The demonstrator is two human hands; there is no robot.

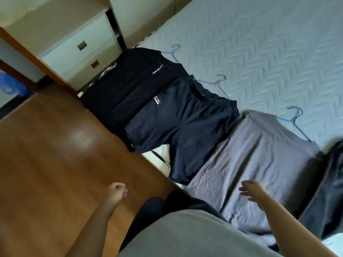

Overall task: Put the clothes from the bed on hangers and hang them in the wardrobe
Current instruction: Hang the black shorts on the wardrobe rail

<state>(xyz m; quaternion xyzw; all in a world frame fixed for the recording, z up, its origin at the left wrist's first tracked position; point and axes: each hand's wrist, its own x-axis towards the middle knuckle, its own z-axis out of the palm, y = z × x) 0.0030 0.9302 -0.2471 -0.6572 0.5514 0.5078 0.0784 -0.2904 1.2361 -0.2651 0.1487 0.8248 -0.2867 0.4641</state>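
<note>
Clothes lie in a row along the bed's edge: a black T-shirt [135, 80] with white lettering, navy shorts [178, 123], a grey garment [259, 164] and a dark garment [330, 191] at the right. A hanger lies beside each of three: a lilac hanger [173, 51], a second lilac hanger [219, 83] and a blue hanger [295, 119]. My right hand [253, 191] hovers over the grey garment's near end, fingers spread and empty. Over the floor, my left hand [116, 191] hangs loosely curled and holds nothing.
The bed [259, 52] has a white quilted cover. A white drawer unit [79, 52] stands at the bed's far end. Brown wooden floor [55, 154] lies to the left. A blue object [11, 86] sits at the left edge.
</note>
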